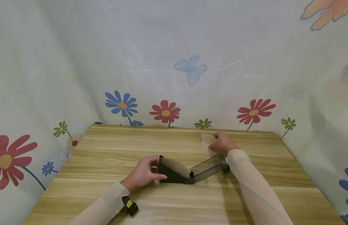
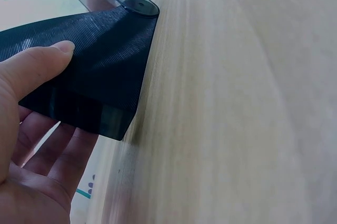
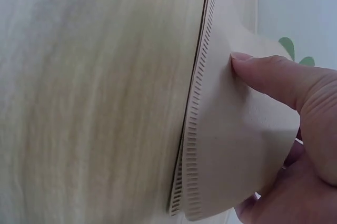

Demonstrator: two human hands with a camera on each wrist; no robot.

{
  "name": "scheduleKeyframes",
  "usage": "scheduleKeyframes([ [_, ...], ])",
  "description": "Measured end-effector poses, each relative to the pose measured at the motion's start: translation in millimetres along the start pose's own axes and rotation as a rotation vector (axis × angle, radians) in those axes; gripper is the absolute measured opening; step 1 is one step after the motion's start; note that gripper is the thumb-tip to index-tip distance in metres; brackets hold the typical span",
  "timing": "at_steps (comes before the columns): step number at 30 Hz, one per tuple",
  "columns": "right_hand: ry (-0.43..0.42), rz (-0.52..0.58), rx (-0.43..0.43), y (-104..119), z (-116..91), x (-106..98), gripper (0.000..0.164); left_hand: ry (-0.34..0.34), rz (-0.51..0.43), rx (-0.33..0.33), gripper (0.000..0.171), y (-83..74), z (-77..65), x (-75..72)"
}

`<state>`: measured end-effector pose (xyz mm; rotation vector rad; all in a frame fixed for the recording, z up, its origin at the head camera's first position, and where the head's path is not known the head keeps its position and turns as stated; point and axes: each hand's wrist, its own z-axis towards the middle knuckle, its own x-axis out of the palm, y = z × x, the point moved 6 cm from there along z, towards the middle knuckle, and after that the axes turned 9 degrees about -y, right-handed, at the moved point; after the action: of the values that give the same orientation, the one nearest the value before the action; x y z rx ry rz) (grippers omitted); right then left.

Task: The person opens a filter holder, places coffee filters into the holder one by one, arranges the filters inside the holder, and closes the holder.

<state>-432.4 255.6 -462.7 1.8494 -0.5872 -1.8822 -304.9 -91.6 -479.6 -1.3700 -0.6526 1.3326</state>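
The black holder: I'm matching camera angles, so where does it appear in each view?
Head: the black holder is below centre, gripped by the left hand.
Left wrist: upper left.
Right wrist: not in it.
Shared landmark: the wood-grain tabletop, visible in all three.

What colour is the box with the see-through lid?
The box is black, with fine lines on its side. It shows best in the left wrist view.
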Motion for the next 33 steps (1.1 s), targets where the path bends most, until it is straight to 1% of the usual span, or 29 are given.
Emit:
scheduleKeyframes([
  [2,0.005,0.026,-0.013,2,-2,-3,0.02,0.001,-0.001,0.0,0.032,-0.2,0.1,0.1],
  [4,0.023,0.066,-0.007,6,-8,-5,0.022,0.0,-0.002,-0.007,0.032,-0.9,-0.1,0.2],
  [6,0.043,0.1,0.014,10,-14,-9,0.028,0.0,-0.007,-0.016,0.032,-2.0,-0.4,0.3],
  [8,0.072,0.106,0.023,14,-19,-13,0.033,-0.001,-0.009,-0.023,0.032,-3.2,-0.4,0.1],
  [10,0.088,0.1,0.006,16,-19,-16,0.033,0.001,-0.01,-0.03,0.032,-3.1,-0.2,0.0],
  [13,0.094,0.07,-0.035,11,-12,-17,0.035,0.004,-0.009,-0.029,0.032,-2.6,0.0,-0.1],
  [16,0.087,0.068,-0.068,2,-3,-16,0.041,0.006,-0.008,-0.028,0.032,-2.1,0.0,0.0],
  [18,0.091,0.074,-0.07,-1,2,-16,0.046,0.006,-0.005,-0.031,0.033,-1.4,0.0,-0.2],
  [22,0.11,0.09,-0.071,-5,8,-18,0.048,0.004,0.002,-0.037,0.033,-0.9,0.1,-0.7],
  [28,0.098,0.115,-0.111,-2,9,-27,0.051,0.005,-0.008,-0.024,0.032,-1.6,0.1,-0.1],
  [33,0.105,0.158,-0.114,1,7,-36,0.05,0.0,0.002,-0.007,0.031,-3.0,0.6,0.2],
])
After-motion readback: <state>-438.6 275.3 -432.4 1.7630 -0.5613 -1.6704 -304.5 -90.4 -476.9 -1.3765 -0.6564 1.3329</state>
